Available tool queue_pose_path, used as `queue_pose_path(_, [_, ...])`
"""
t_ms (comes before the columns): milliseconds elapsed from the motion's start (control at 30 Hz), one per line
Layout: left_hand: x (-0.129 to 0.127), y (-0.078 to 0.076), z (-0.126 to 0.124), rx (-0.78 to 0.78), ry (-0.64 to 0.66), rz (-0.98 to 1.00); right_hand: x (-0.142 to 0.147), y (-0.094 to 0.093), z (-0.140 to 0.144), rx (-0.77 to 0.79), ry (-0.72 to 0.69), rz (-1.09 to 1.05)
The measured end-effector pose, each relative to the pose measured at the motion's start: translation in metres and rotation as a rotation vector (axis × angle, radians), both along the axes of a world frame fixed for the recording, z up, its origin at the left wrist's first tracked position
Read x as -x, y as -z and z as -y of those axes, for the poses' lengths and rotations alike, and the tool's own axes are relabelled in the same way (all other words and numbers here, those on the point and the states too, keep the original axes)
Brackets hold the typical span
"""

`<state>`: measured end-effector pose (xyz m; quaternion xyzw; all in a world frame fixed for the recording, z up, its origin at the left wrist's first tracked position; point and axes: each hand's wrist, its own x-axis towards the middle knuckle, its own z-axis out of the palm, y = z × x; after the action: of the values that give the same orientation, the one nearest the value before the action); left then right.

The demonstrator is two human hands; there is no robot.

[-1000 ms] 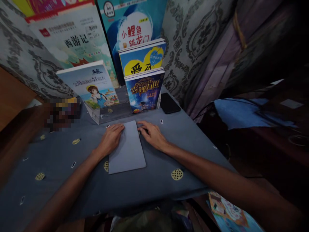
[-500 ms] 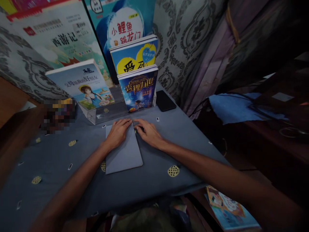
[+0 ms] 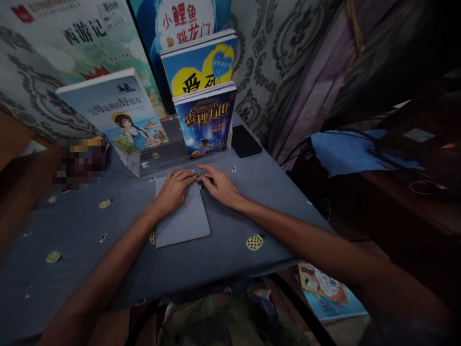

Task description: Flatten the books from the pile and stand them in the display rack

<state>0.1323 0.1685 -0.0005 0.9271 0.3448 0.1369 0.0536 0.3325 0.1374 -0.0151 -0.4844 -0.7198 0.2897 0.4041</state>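
Grey sheet (image 3: 182, 218) lengthwise toward books (image 3: 205, 120)

Overall light: dim and bluish, with weak contrast.
Brightest area: the upright glossy book covers (image 3: 201, 72) at the top centre, which are the best lit part.
Darkest area: the right side and the upper right corner, where the dark folded curtain (image 3: 324, 77) falls nearly to black.
Table: the grey-blue patterned tablecloth (image 3: 82, 250) is evenly but poorly lit, without hard shadows.
Hands: the left hand (image 3: 173, 190) and the right hand (image 3: 219, 185) are readable, with soft edges.
Blur: the lower edge and the forearms are smeared.
Distortion: wide-angle bending at the borders, and the books lean outward.
Masking: one pixelated patch (image 3: 79, 161) at the left.
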Motion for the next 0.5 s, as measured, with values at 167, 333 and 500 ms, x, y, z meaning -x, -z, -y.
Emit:
queue_pose_path(167, [0.003, 0.000, 0.009, -0.005, 0.057, 0.035, -0.002, 0.002, -0.003, -0.024, 0.021, -0.035])
queue_pose_path(333, [0.005, 0.001, 0.020, 0.003, 0.108, 0.076, -0.001, 0.005, -0.006, -0.031, -0.098, 0.000])
queue_pose_path(500, [0.008, 0.000, 0.037, 0.034, 0.150, 0.083, 0.000, 0.007, -0.006, -0.064, -0.108, 0.086])
